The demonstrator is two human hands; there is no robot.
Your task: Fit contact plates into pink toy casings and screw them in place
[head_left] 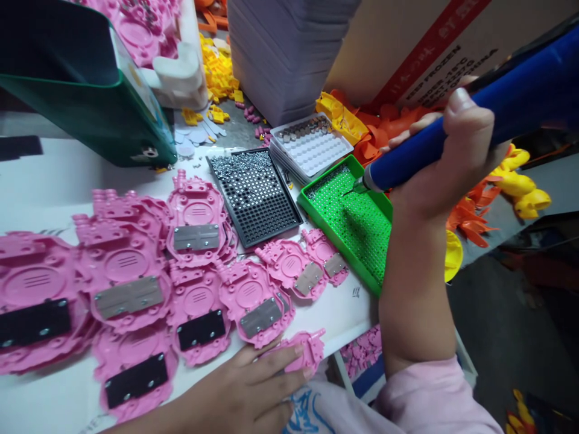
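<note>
My right hand [461, 138] is closed round a blue electric screwdriver [416, 147]. Its thin bit points down over a green tray [384, 277], whose perforated insert has small dark screws gathered at the far end. At the table's front edge, my left hand [253, 386] has its fingers across a small pink plastic shell [310, 349], gripping its near side; the fingers hide part of it. Beside that hand lie more pink shells [246, 289], several bearing screwed-on metal or black plates [201, 328].
A black perforated tray [289, 223] holds silvery screws. Behind it are white trays [312, 144] with small metal parts. A dark green bin [90, 102] stands at the left, a paper stack [289, 54] and carton [407, 54] at the back. Orange parts [389, 126] lie beyond the green tray.
</note>
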